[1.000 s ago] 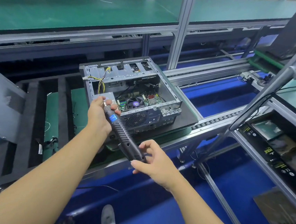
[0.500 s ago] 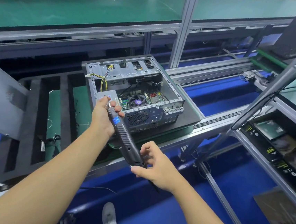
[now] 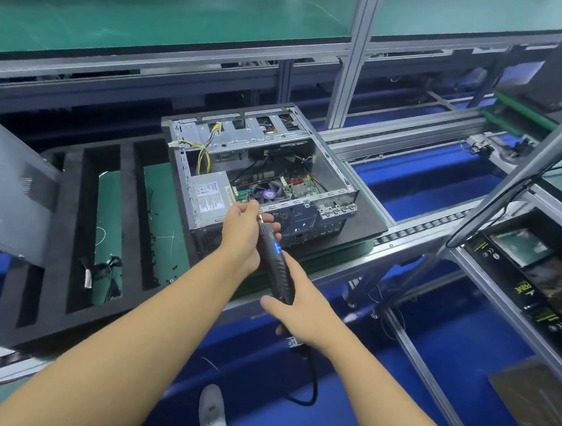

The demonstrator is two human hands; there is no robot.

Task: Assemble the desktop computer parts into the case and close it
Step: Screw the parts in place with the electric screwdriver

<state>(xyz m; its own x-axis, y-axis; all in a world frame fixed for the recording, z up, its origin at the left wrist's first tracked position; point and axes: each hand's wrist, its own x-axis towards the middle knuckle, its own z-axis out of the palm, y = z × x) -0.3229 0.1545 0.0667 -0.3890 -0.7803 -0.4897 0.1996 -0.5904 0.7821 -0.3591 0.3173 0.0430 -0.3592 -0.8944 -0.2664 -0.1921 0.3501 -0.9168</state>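
At centre frame, just in front of the open computer case (image 3: 262, 176) on the conveyor (image 3: 418, 230), the right hand (image 3: 301, 306) grips the handle of the electric screwdriver (image 3: 276, 267) while the left hand (image 3: 241, 234) pinches its brass tip, seemingly steadying a bit or screw before fastening parts inside.

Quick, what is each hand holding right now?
Left hand: holds the tip end of the black corded electric screwdriver.
Right hand: grips its rear end.
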